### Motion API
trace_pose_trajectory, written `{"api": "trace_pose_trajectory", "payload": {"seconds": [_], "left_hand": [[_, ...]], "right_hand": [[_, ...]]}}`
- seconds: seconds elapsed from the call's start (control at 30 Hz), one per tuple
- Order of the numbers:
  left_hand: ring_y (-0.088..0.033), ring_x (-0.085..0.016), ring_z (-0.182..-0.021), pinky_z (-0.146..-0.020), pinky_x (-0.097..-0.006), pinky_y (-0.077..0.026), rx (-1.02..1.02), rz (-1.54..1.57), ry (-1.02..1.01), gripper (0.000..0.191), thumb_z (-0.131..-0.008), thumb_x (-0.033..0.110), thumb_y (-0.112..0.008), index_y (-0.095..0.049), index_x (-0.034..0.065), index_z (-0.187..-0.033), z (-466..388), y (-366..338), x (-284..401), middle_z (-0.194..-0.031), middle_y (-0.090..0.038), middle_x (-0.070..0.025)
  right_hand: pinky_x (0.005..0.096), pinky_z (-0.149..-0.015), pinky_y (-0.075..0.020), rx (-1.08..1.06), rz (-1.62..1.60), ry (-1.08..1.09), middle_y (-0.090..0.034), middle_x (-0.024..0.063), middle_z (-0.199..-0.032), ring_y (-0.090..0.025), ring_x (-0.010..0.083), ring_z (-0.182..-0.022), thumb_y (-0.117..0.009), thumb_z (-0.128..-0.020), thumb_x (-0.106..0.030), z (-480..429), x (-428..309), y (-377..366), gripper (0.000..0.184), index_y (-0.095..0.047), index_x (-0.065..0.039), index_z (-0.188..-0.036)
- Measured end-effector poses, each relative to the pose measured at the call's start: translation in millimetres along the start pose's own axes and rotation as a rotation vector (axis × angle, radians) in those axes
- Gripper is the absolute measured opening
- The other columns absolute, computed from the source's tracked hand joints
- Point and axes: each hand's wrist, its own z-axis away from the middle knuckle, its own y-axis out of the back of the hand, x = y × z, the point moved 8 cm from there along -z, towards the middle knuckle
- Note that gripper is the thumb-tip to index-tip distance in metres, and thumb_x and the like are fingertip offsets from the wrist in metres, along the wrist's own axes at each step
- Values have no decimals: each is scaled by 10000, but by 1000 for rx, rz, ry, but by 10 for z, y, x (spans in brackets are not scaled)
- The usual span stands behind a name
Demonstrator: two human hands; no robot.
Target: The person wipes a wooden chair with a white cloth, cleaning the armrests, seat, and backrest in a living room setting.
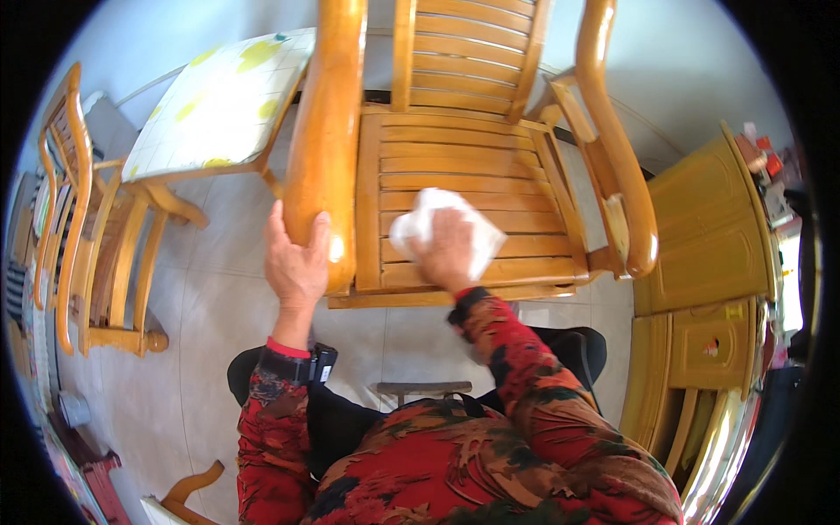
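Before me stands a varnished wooden armchair with a slatted seat point(459, 164) and a slatted backrest point(469, 49). My left hand point(296, 266) grips the front end of its thick left armrest point(328, 131), thumb on top and fingers around the outer side. On the front part of the seat my right hand point(449, 249) presses a white cloth point(482, 246) flat under its palm and fingers. Hand and cloth are slightly blurred. The chair's right armrest point(617, 144) curves forward, apart from both hands.
Left of the chair is a small table with a lemon-patterned cover point(223, 98). Another wooden chair point(118, 262) stands at the far left. A yellowish wooden cabinet point(709, 223) is on the right. A small bucket point(74, 408) sits on the tiled floor point(223, 315). A low stool point(423, 387) is near my legs.
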Motion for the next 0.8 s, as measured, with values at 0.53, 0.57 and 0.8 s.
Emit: {"api": "trace_pose_trajectory", "payload": {"seconds": [0.53, 0.57, 0.8], "left_hand": [[-555, -394, -1257, -1054, -425, -437, -6, -9, -57, 771, -913, 507, -661, -477, -48, -1416, -49, -10, -21, -1362, -576, -259], [-555, -394, -1257, -1054, -425, -437, -5, -27, -50, 771, -911, 506, -663, -479, -49, -1414, -48, -9, -28, -1363, -574, -258], [-574, -385, -1234, -1035, -429, -455, 5, 0, -9, 766, -889, 499, -687, -497, -38, -1400, -41, -12, -23, -1339, -593, -242]], "right_hand": [[540, -1187, -251, 117, 99, 117, -407, 150, -1561, -358, 364, -1446, -588, -963, -442, 485, 1092, 471, 640, -426, -159, -1514], [535, -1200, -235, 91, 155, 50, -369, 139, -1593, -323, 354, -1474, -565, -978, -457, 494, 1392, 501, 653, -384, -184, -1543], [541, -1213, -176, 73, 303, -383, -299, 157, -1626, -237, 373, -1508, -415, -1012, -559, 609, 2736, 822, 700, -300, -177, -1587]]}}
